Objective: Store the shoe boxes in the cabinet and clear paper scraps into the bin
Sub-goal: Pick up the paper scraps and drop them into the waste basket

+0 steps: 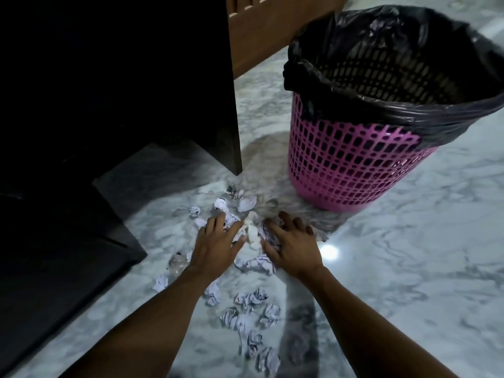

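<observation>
Head view: I have the left grip (218, 241) and the right grip (291, 241) down on the marble floor (409, 268). The fingers are spread and straight, bracketing a heap of paper scraps (246, 203), and neither has closed on anything.

I judge the clearing barely begun. Crumpled scraps lie strewn from the hands back toward me, and I can't make out any inside the pink bin (354, 165). The bin stands near, ahead to the right, its black liner (381, 50) folded over the rim.

No shoe boxes show, so I can't tell how that half stands. A dark cabinet (136, 77) looms on the left, its corner crowding the farthest scraps.
</observation>
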